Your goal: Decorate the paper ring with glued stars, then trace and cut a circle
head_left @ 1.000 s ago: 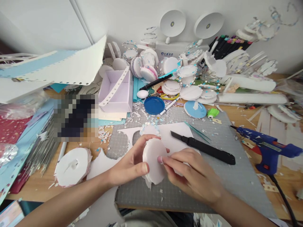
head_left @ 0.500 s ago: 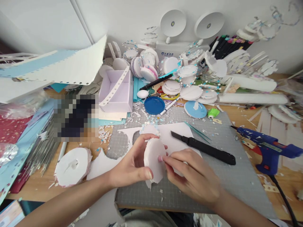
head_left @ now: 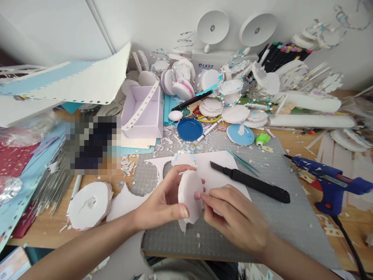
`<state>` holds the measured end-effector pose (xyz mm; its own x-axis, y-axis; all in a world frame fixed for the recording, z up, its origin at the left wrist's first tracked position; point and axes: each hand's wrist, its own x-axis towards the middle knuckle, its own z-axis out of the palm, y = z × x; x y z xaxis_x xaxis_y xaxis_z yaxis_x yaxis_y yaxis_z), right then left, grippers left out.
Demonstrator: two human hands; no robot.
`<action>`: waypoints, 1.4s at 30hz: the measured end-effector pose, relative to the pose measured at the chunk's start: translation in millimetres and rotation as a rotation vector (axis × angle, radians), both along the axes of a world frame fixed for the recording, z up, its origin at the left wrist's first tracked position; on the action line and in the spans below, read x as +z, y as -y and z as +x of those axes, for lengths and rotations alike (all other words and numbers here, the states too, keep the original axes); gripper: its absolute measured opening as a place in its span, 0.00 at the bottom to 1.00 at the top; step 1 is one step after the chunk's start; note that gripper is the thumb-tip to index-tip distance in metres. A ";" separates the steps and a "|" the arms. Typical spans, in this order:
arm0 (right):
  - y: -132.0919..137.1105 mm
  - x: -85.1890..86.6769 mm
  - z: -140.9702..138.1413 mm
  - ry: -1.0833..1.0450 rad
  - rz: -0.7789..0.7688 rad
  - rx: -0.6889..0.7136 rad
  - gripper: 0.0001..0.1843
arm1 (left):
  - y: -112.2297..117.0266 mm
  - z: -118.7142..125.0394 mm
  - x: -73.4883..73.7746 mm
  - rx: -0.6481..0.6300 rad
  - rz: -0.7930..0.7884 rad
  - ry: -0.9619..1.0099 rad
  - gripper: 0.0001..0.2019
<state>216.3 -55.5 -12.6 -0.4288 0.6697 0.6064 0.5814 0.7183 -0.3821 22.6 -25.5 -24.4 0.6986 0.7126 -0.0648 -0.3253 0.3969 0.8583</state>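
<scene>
My left hand [head_left: 163, 204] grips a white paper disc [head_left: 190, 194] on edge, thumb at its lower rim and fingers curled over the top. My right hand [head_left: 233, 217] pinches the disc's right side with fingertips pressed together. Both hands hover over a grey cutting mat [head_left: 262, 225]. A white sheet with round holes cut out [head_left: 210, 165] lies on the mat just behind the disc. A black utility knife [head_left: 250, 182] rests to the right of the hands.
A blue glue gun [head_left: 329, 182] lies at the right with its cord. A white disc stack [head_left: 90, 204] sits left. A blue lid [head_left: 190, 129], lilac box [head_left: 144, 112], markers [head_left: 279, 54], a white lamp [head_left: 212, 42] and several paper discs [head_left: 233, 112] crowd the back.
The disc has turned slightly more edge-on between my fingers, and my left thumb has slid a little right along its lower rim. Everything else stays put.
</scene>
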 end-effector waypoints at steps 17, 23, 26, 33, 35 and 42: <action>0.6 0.3 -3.5 -0.110 0.042 -0.147 0.09 | 3.1 -4.0 2.8 0.012 0.192 -0.186 0.28; 2.2 -3.1 1.1 0.089 0.206 -0.061 0.08 | 3.2 -4.6 2.6 0.020 0.209 -0.190 0.29; 5.3 -6.7 3.3 0.159 0.198 -0.010 0.12 | 2.7 -5.8 0.3 0.042 0.230 -0.205 0.28; 5.7 -8.8 5.6 0.207 0.185 -0.001 0.13 | 1.1 -4.0 0.2 0.026 0.226 -0.180 0.27; 6.5 -9.2 5.8 0.220 0.187 -0.010 0.13 | 0.6 -3.6 0.2 0.027 0.232 -0.178 0.27; 10.0 -15.5 8.7 0.271 0.136 -0.004 0.13 | -0.4 -5.1 -1.8 0.033 0.216 -0.207 0.28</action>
<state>225.0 -65.5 -28.1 -0.5848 0.5920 0.5546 0.6518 0.7499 -0.1133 17.5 -25.1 -26.1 0.6627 0.7473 -0.0478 -0.1441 0.1898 0.9712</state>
